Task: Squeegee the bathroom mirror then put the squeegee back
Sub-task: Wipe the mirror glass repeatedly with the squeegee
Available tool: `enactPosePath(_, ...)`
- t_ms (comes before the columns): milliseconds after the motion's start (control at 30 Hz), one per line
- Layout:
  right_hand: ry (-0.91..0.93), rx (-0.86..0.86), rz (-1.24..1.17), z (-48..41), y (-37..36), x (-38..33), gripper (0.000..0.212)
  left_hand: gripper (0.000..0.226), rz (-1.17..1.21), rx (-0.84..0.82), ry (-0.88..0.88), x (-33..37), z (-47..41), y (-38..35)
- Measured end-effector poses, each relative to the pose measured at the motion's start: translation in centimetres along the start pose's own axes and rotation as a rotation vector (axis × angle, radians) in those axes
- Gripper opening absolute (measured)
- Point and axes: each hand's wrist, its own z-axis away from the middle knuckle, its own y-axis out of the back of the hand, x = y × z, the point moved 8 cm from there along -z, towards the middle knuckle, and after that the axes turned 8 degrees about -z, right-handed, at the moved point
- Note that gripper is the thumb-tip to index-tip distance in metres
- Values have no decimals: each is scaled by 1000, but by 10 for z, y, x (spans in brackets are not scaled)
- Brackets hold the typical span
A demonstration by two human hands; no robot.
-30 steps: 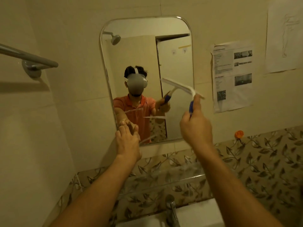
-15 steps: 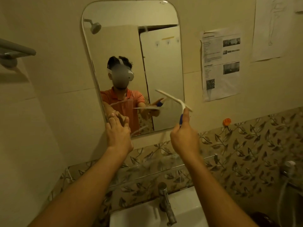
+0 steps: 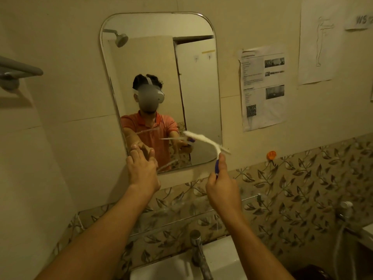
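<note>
While the left hand (image 3: 141,170) stays put, the squeegee (image 3: 207,141) has dropped lower.

The mirror (image 3: 198,87) hangs above the tap (image 3: 198,252) and sink (image 3: 224,257), towel rail (image 3: 19,70) left, printed sheet (image 3: 263,88) right.
</note>
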Motion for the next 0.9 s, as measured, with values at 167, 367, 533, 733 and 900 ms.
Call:
enactPosePath(167, 56, 145, -72, -44, 40, -38, 65, 98, 0, 12, -8, -1, 1, 1)
enactPosePath(367, -12, 146, -52, -46, 19, -30, 67, 99, -18, 21, -4, -1, -1, 0)
enactPosePath(533, -53, 108, -43, -5, -22, 3, 71, 102, -15, 20, -13, -1, -1, -1)
enactPosePath(733, -116, 18, -83, 29, -55, 29, 71, 100, -13, 34, -17, -1, 1, 0)
enactPosePath(900, -54, 54, -125, 21, -29, 11, 70, 100, -9, 27, -22, -1, 2, -2)
